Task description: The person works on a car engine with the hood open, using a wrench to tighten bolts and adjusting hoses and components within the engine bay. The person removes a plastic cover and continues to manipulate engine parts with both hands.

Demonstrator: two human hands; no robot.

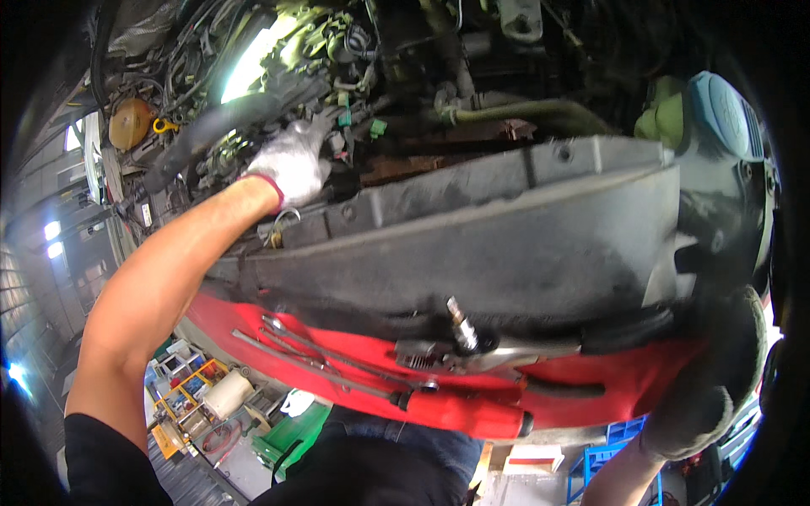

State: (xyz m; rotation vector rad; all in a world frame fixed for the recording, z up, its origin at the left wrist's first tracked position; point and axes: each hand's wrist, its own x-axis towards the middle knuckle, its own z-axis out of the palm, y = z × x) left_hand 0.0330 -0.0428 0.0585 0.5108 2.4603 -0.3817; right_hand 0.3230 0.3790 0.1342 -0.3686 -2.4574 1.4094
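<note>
My left hand [291, 164], in a pale glove with a dark red cuff, reaches into the engine bay among hoses and small connectors, its fingers curled around something I cannot make out. My right hand [700, 396], gloved and in shadow, is at the right end of the red fender cover [624, 388], with its fingers unclear. On that cover lie a ratchet [523, 350] with an upright socket attachment [464, 329], slim wrenches [312, 346] and a red-handled screwdriver [464, 415]. A long black plastic panel [456, 244] runs between the cover and the engine bay.
An orange-tan reservoir [128, 125] sits at upper left, a blue-capped one [717, 114] at upper right. Below on the workshop floor are a yellow rack [194, 379], a cream canister [226, 395], a green bin [278, 443] and blue crates [620, 430].
</note>
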